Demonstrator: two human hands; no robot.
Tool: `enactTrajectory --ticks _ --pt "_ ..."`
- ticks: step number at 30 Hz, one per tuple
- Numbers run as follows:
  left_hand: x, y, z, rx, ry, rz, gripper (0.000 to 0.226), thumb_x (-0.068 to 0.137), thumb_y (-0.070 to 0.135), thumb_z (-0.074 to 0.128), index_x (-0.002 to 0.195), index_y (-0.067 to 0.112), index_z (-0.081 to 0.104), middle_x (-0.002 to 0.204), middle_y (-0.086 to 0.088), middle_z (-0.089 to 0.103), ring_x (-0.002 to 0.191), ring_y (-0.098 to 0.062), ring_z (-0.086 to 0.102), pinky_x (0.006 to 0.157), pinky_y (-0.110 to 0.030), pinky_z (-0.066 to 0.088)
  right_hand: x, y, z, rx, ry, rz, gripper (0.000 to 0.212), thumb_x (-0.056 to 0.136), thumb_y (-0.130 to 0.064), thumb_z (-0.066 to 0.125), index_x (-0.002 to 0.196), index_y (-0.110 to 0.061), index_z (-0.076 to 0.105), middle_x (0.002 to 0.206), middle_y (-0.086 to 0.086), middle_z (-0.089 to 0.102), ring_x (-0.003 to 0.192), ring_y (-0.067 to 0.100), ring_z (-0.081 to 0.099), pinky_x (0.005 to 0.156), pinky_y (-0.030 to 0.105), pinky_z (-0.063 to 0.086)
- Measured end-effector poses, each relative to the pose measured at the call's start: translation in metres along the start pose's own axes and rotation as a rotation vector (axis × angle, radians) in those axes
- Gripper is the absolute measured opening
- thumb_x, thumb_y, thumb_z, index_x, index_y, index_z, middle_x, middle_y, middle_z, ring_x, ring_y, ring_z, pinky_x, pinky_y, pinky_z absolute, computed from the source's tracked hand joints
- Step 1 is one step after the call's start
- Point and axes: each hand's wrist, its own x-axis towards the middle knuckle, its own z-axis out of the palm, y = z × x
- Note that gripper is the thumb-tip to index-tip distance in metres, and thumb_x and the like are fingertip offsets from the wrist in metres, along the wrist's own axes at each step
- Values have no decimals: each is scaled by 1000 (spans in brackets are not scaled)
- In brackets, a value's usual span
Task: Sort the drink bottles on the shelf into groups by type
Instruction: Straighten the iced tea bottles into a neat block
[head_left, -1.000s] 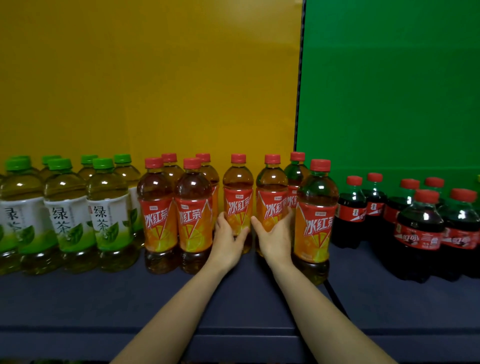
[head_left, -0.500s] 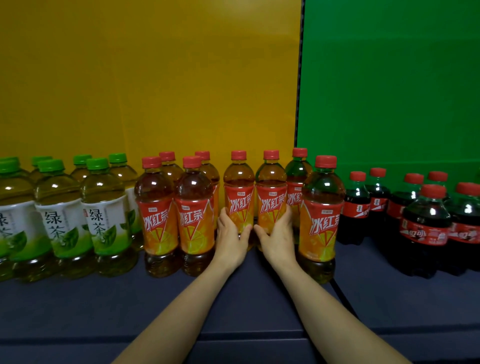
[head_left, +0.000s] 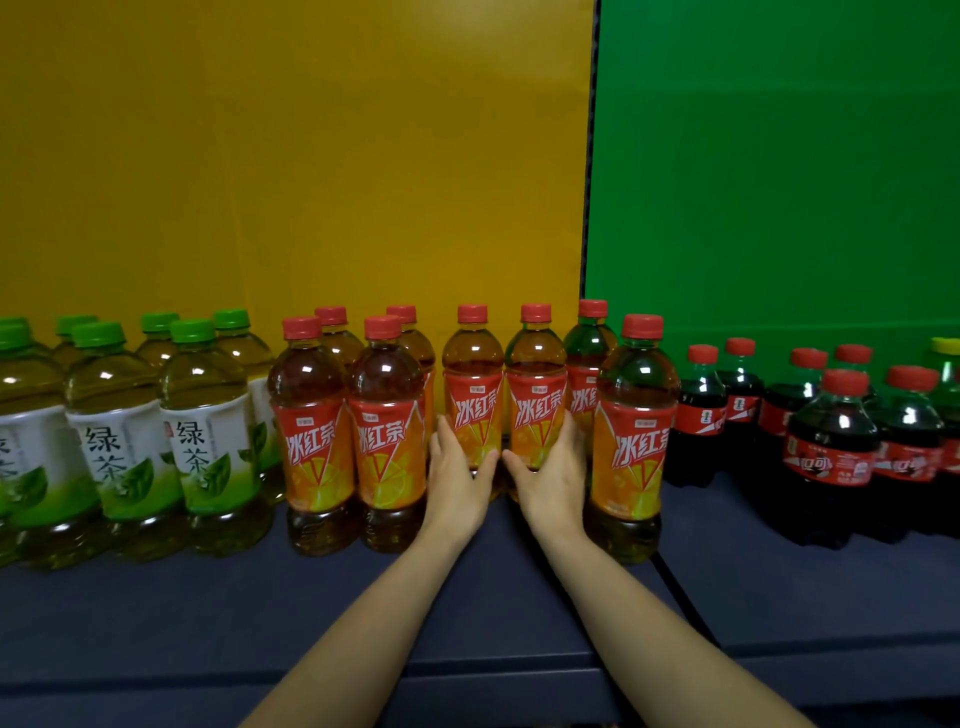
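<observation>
Several iced black tea bottles with red caps and orange labels stand in the middle of the dark shelf (head_left: 498, 613). My left hand (head_left: 457, 478) wraps the lower part of one back-row iced tea bottle (head_left: 474, 395). My right hand (head_left: 553, 475) grips the neighbouring iced tea bottle (head_left: 536, 395); the two bottles stand side by side, nearly touching. Green tea bottles (head_left: 124, 441) with green caps are grouped at the left. Dark cola bottles (head_left: 831, 447) with red caps are grouped at the right.
A yellow back panel (head_left: 291, 156) meets a green panel (head_left: 779, 156) behind the bottles. One yellow-capped bottle (head_left: 948, 364) peeks in at the far right edge. A front iced tea bottle (head_left: 636, 441) stands just right of my right hand.
Both hands have pushed their two iced tea bottles a little further back and closer together. The camera view has shifted slightly to the right.
</observation>
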Motion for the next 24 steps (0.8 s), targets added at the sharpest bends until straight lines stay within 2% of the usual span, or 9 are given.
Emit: enactTrajectory --ticks 7,14,16,19,21,22,24 --pt "-5 5 -3 -62 17 -16 71 92 23 53 145 8 7 148 -13 29 137 -26 31 113 -43 29 -4 -5 -5 -22 -10 10 84 78 -21 72 144 -10 21 142 13 35 135 26 32 111 36 28" --pt "-11 9 -9 34 -47 9 71 96 18 45 147 3 -2 157 -12 7 145 -24 9 118 -34 12 -7 -9 -8 38 -38 82 81 80 -15 68 144 -7 19 142 14 39 134 28 35 112 43 30" --pt "-17 12 -11 33 -78 15 74 96 15 45 146 3 -8 158 -12 -1 146 -23 3 117 -31 7 -11 -12 -11 29 -124 87 85 83 -13 64 147 -6 9 149 14 28 139 28 26 114 43 25" --pt "-33 19 -15 24 -118 38 75 96 13 45 146 6 -10 158 -8 -8 146 -19 -3 115 -28 3 -29 -20 -26 45 -286 86 90 88 -11 58 147 -8 -9 157 8 5 144 22 11 116 33 15" --pt "-46 21 -19 39 -73 117 70 95 10 47 148 5 1 157 -6 3 145 -18 5 114 -25 8 -47 -26 -44 49 -362 20 85 92 -10 52 147 -11 -12 158 2 -4 145 16 3 113 24 9" --pt "-52 22 -22 54 -28 189 64 94 9 48 147 5 12 154 -6 14 143 -17 15 113 -24 14 -55 -26 -53 45 -389 -35 80 93 -9 50 148 -13 -8 158 -1 -2 145 13 3 112 21 7" --pt "-59 22 -26 62 43 330 47 91 6 52 136 9 36 135 -1 38 129 -14 37 107 -21 30 -72 -26 -76 28 -339 -160 65 93 -7 48 148 -14 15 153 -4 21 141 8 17 116 23 15"
